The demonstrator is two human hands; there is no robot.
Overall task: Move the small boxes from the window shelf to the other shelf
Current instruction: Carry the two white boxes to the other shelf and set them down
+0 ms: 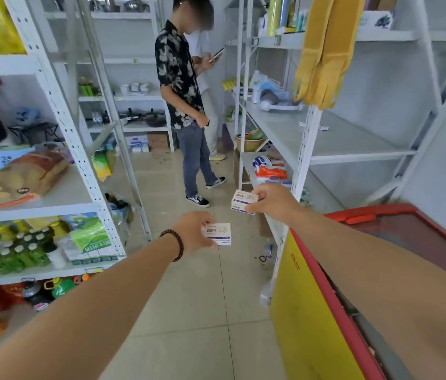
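My left hand (pixel 193 231), with a dark bead bracelet on the wrist, grips a small white box with blue print (pixel 220 234) over the tiled aisle floor. My right hand (pixel 272 200) holds out a second small white box (pixel 243 202) of the same kind, a little higher and further right. It hovers just left of the white upright of the right-hand shelf unit (pixel 302 149). The broad middle board of that shelf (pixel 347 135) lies above and beyond the box. Both arms reach forward.
A person in a dark patterned shirt (pixel 180 78) stands in the aisle ahead, looking at a phone. Stocked white shelves with bottles and bags (pixel 38 187) line the left. A red and yellow chest freezer (pixel 353 270) sits at lower right. Yellow gloves (pixel 323 50) hang from the right shelf.
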